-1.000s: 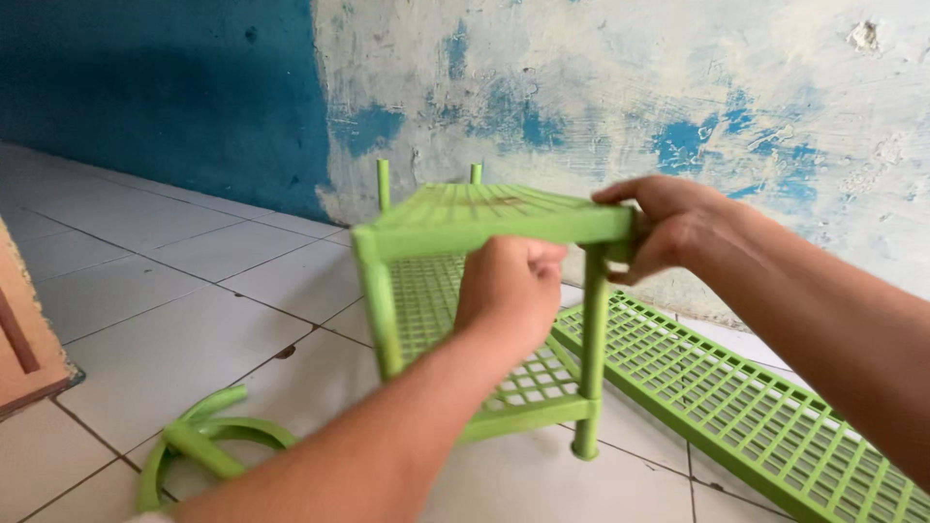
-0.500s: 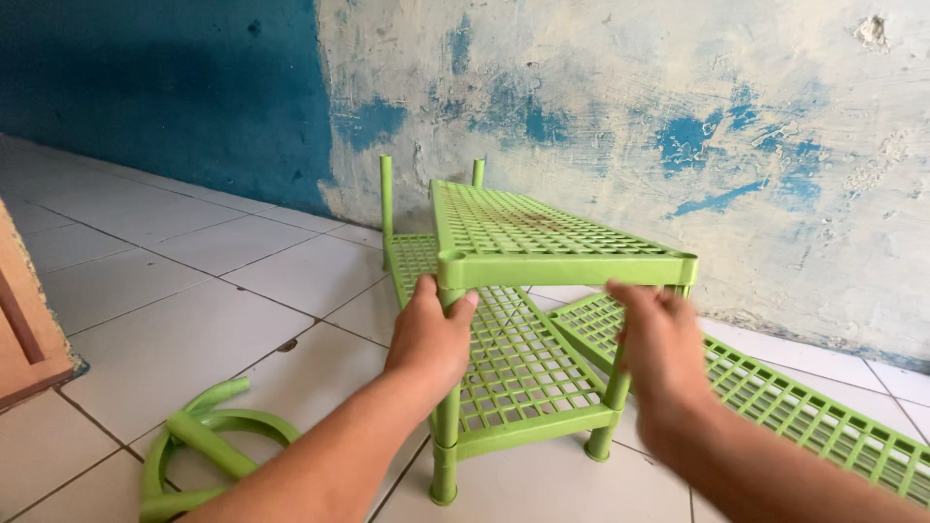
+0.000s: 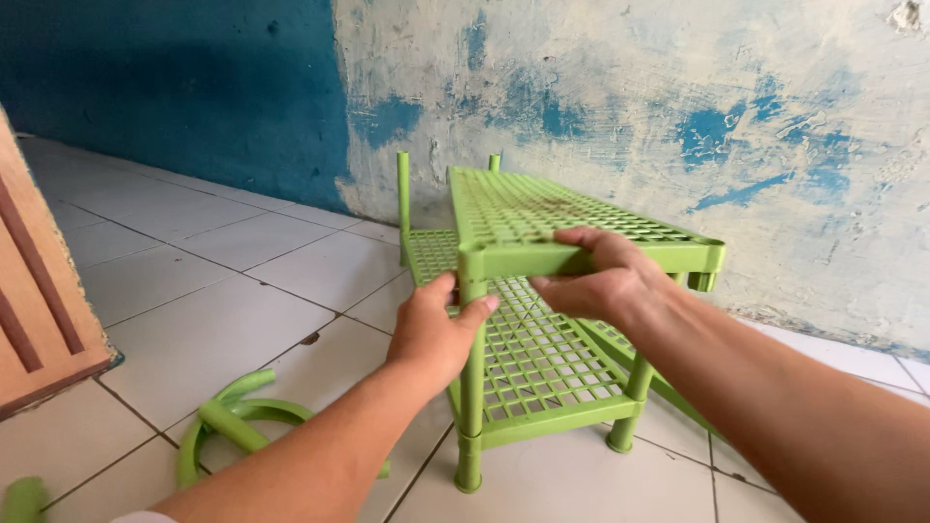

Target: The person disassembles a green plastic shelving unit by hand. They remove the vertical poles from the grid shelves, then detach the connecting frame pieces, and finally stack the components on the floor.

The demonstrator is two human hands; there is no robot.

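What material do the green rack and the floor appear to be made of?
The green rack looks like moulded plastic: one uniform matte green, grid-perforated shelves, tubular legs pushed into sockets. The floor seems to be glazed ceramic tile: pale squares with dark grout lines and a slight sheen.

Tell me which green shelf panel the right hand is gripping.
The top shelf: the right hand grips its front edge. The lower shelf sits beneath it, ungripped.

A green plastic two-tier rack (image 3: 542, 291) with perforated lattice shelves and round corner posts was stood upright on the white tiled floor, close against the blue-and-white wall, its upper shelf seated level.
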